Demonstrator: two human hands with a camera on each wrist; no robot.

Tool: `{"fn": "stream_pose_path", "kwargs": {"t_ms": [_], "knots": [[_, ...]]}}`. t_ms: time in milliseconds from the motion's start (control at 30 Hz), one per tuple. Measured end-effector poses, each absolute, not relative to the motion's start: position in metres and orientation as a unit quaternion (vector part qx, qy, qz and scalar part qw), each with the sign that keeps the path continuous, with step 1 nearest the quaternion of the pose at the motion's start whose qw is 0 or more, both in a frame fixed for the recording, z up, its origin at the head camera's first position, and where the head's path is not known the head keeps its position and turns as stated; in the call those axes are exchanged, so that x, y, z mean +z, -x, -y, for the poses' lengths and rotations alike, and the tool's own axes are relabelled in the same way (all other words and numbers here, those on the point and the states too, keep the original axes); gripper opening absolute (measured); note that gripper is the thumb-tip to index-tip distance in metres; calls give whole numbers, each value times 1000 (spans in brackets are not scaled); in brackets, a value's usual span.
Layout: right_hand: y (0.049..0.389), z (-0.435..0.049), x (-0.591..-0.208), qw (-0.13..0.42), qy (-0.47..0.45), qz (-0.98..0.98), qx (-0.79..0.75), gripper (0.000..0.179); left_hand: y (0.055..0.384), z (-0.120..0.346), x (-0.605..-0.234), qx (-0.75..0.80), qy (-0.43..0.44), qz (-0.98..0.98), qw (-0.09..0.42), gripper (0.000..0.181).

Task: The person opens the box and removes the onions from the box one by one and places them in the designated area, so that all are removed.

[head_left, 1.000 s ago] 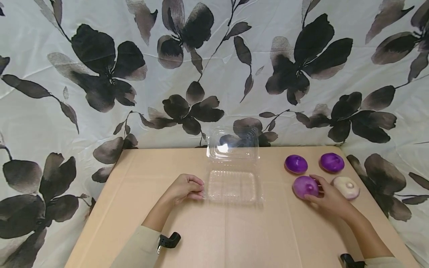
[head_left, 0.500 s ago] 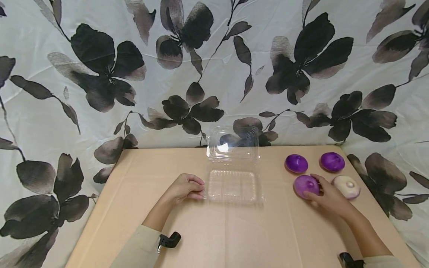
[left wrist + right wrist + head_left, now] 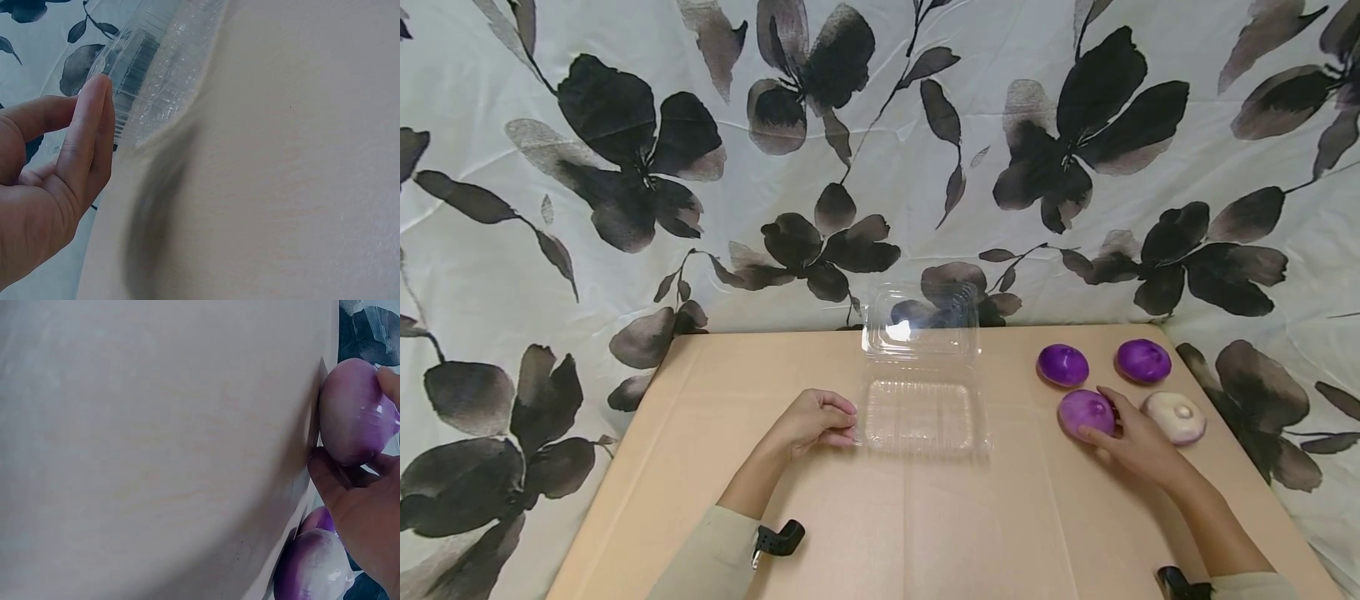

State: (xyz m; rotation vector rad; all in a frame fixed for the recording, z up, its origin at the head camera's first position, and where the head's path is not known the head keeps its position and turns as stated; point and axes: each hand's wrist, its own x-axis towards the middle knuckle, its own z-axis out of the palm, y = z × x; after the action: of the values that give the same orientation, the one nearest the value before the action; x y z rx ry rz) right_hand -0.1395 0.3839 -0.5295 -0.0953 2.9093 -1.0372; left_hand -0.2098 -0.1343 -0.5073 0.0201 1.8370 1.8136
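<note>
A clear plastic clamshell container (image 3: 925, 417) stands with its lid raised at the middle of the table. My left hand (image 3: 816, 421) pinches its left edge between thumb and fingers; the left wrist view shows the fingertips (image 3: 97, 84) right at the plastic rim. On the right, my right hand (image 3: 1138, 442) grips a light purple onion (image 3: 1084, 413), thumb in front and fingers behind. That onion (image 3: 353, 412) is close over the table in the right wrist view. Just right of this hand lies a whitish onion (image 3: 1176, 418) with purple sides.
Two darker purple onions, one on the left (image 3: 1063, 365) and one on the right (image 3: 1143, 361), lie behind the gripped one. The tan table (image 3: 970, 525) ends at the back against a floral cloth (image 3: 940, 150), which also hangs at both sides.
My right thumb and fingers have settled a little further round the light purple onion, which has shifted very slightly. The left hand and the container have stayed in place.
</note>
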Motion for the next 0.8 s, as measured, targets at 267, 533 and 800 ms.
{"fn": "stream_pose_path", "kwargs": {"t_ms": [267, 533, 800], "knots": [[140, -385, -534, 12, 33, -941, -335, 91, 209, 133, -510, 678, -7, -683, 272, 21], [140, -388, -536, 5, 44, -939, -341, 91, 208, 133, -513, 674, -15, -687, 270, 27], [141, -388, -536, 3, 42, -940, -338, 92, 207, 132, -512, 674, -12, -689, 266, 25]]}}
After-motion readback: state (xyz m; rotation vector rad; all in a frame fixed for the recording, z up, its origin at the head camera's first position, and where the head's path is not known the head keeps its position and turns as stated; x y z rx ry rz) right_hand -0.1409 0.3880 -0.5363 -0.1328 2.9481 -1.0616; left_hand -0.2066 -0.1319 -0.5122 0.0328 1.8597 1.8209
